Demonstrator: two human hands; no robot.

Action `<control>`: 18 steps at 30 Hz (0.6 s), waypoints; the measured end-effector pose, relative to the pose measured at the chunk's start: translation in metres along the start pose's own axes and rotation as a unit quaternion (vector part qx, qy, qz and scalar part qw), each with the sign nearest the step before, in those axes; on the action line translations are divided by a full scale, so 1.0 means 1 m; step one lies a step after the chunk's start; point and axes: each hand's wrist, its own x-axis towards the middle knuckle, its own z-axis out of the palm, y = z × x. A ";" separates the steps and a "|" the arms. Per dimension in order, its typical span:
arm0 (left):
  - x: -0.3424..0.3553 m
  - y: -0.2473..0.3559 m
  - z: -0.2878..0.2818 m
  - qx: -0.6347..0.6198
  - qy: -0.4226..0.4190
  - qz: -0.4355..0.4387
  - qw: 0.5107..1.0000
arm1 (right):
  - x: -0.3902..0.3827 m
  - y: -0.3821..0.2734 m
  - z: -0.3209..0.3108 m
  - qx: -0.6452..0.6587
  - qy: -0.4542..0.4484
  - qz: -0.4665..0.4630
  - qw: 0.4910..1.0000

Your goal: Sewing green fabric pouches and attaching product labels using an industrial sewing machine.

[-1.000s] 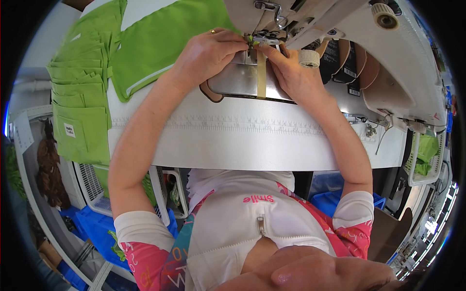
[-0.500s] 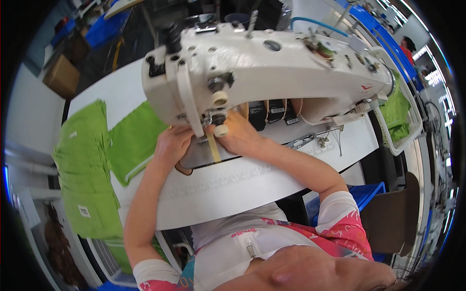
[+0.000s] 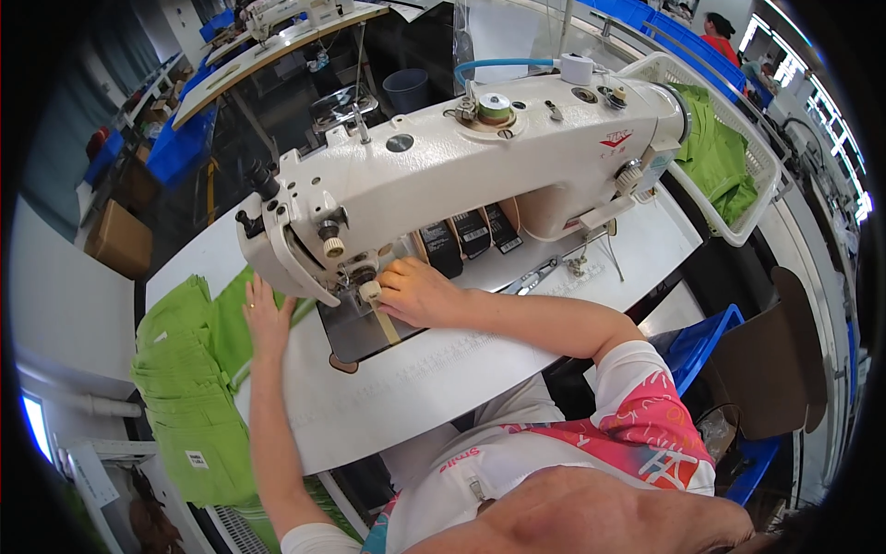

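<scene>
A white sewing machine (image 3: 443, 148) spans the white table (image 3: 406, 388). My left hand (image 3: 268, 319) lies on a green fabric piece (image 3: 231, 319) left of the machine head, fingers stretched and slightly apart. Close to the needle area, my right hand (image 3: 415, 292) rests beside the pale presser knob (image 3: 370, 291), its fingers curled. What they pinch, if anything, is hidden. A yellowish strip (image 3: 388, 329) runs toward me over the dark metal bed plate (image 3: 355, 337). Farther left, a stack of folded green garments (image 3: 194, 406) lies at the table's edge.
Black tags (image 3: 472, 233) stand under the machine arm. Small snips (image 3: 532, 275) lie right of my right hand. A white basket (image 3: 757, 166) with green fabric stands at the far right, a blue bin (image 3: 706, 346) at the near right. A cardboard box (image 3: 118, 240) is at far left.
My left hand has moved left from the needle area onto the green fabric. The right hand stays by the needle, its fingers now curled in plain sight. The whole view has shifted.
</scene>
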 end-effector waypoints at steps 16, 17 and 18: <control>-0.230 0.123 -0.044 -0.115 -0.024 0.068 0.991 | -0.025 -0.093 -0.001 0.194 -0.109 0.055 0.973; -0.228 0.123 -0.044 -0.144 -0.008 0.052 0.988 | -0.026 -0.096 -0.010 0.348 -0.113 0.212 0.906; -0.228 0.124 -0.045 -0.142 -0.012 0.051 0.988 | -0.023 -0.100 -0.022 0.483 -0.108 0.358 0.792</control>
